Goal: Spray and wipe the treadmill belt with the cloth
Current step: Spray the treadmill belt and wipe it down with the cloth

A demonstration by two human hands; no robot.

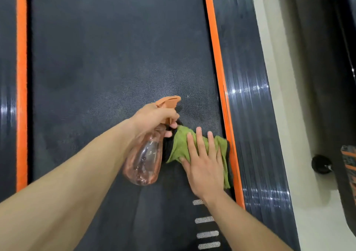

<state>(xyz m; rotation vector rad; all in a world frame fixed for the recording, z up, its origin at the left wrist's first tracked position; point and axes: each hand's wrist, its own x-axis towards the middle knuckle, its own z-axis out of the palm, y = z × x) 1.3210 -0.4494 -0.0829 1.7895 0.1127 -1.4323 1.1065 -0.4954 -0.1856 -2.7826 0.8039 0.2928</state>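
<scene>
Left hand [154, 115] grips the neck of the spray bottle [143, 162], clear pinkish body, orange trigger head, nozzle aimed up the belt [115, 57]. Right hand [202, 160] flat, fingers straight and spread, pressing the green cloth [180, 146] onto the belt. Cloth sits at the belt's right edge, touching the orange strip [215, 48]. Ribbed side rail [250, 96] beyond it.
</scene>
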